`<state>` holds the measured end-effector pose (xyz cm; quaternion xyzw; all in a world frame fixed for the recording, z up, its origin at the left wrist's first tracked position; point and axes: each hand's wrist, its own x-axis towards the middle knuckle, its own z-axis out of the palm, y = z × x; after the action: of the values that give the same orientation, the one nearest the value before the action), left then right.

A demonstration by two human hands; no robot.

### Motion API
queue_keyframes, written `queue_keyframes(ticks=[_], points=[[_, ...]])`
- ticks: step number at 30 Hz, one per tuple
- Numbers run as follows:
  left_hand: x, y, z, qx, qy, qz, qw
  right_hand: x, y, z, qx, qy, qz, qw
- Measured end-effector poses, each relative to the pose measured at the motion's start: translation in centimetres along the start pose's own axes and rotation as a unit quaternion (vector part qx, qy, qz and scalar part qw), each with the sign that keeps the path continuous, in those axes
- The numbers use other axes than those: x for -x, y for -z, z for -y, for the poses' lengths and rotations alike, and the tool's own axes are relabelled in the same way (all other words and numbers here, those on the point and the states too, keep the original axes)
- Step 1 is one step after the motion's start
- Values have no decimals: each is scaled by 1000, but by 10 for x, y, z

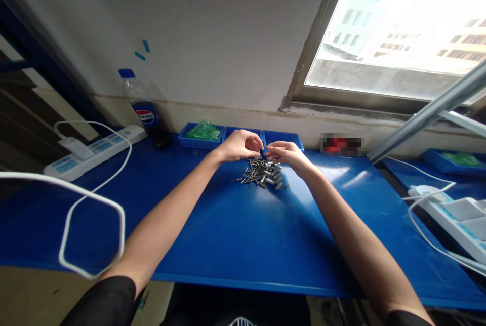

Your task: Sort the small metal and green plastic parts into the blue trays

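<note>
My left hand and my right hand are close together over a pile on the table. Both have their thumb and fingers closed in a pinch, the fingertips almost meeting. Anything between them is too small or too hidden to name. Just below lies the pile: thin dark and brassy pin-like rods on the left, short silver-grey cylinders on the right. Behind the hands, blue trays stand against the wall; the middle tray and the right tray are partly covered by my hands.
The left tray holds green plastic packets. A cola bottle stands beside a white power strip. A white cable loops near my left forearm. At right are a metal bar and another power strip.
</note>
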<state>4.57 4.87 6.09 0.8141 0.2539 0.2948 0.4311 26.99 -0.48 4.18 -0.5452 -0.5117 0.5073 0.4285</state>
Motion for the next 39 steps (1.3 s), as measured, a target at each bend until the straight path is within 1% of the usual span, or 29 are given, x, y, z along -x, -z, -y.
queue_keyframes(ticks=[4,6,9,11,14,16,18,20,22,24,27,30,32,35,39], points=[[0,-1,-2,17,-3,-31,999,1,-1,-2,-54,-17,73,996],[0,-1,-2,15,0,-43,999,1,0,-4,-86,-14,97,991],[0,-2,-1,11,-1,-55,998,1,1,-5,-105,-9,112,988],[-1,-4,0,3,-3,-60,998,1,0,-5,-105,-2,111,988],[-1,-4,1,-18,2,-48,999,1,-2,-5,-103,19,77,992],[0,-3,0,-52,14,-34,998,1,-2,-4,-91,33,37,995],[2,1,-1,-107,31,-8,994,0,-1,-3,-64,49,-12,997],[5,5,-3,-163,53,39,984,-1,2,-3,-22,73,-76,994],[8,9,-4,-197,79,97,972,-3,6,-3,22,93,-134,986],[11,12,-5,-216,107,144,960,-4,9,-4,49,100,-167,980],[13,10,-5,-256,142,188,938,-4,9,-4,53,100,-169,979],[14,6,-5,-291,165,201,921,-3,6,-3,50,98,-153,982],[13,3,-5,-286,168,197,923,-3,4,-3,52,97,-150,983],[12,2,-2,-259,158,185,935,-4,4,-4,59,102,-148,982],[10,3,-1,-240,116,152,952,-5,6,-5,56,125,-141,981]])
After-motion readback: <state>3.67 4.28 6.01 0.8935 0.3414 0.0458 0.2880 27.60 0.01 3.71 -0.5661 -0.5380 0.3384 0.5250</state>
